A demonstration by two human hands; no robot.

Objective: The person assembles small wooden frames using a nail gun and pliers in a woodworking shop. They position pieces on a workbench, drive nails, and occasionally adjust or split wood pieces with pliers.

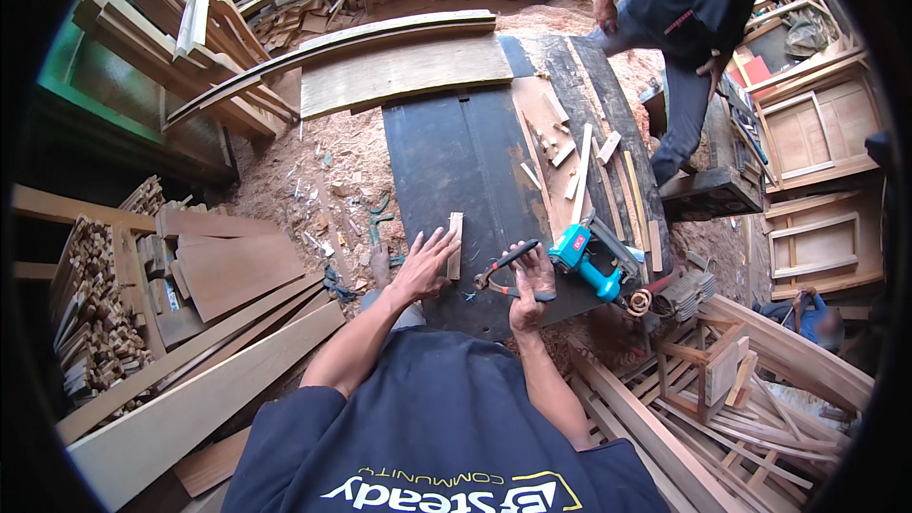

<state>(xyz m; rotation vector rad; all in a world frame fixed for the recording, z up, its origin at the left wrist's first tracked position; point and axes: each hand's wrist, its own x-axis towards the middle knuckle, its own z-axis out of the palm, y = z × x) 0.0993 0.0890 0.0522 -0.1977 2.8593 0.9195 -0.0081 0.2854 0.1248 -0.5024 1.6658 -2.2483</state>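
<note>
My left hand [425, 264] lies over the near edge of the dark workbench [427, 161], fingers stretched and apart. Beside its fingertips is a short, narrow wood block [455, 245]; whether they touch it I cannot tell. In my right hand [534, 283] is a pair of pincers [501, 264] with dark, orange-edged handles. Its handles are spread and its jaws point left, toward the block. Just right of that hand, a teal nail gun [573, 249] rests on the bench.
Wood strips and offcuts [562, 152] litter the bench's right side. A wide board [408, 76] crosses its far end. Another person [698, 14] stands at the far right, and one more [819, 323] is lower right. Planks [218, 408] and stacked sticks [104, 323] fill the left.
</note>
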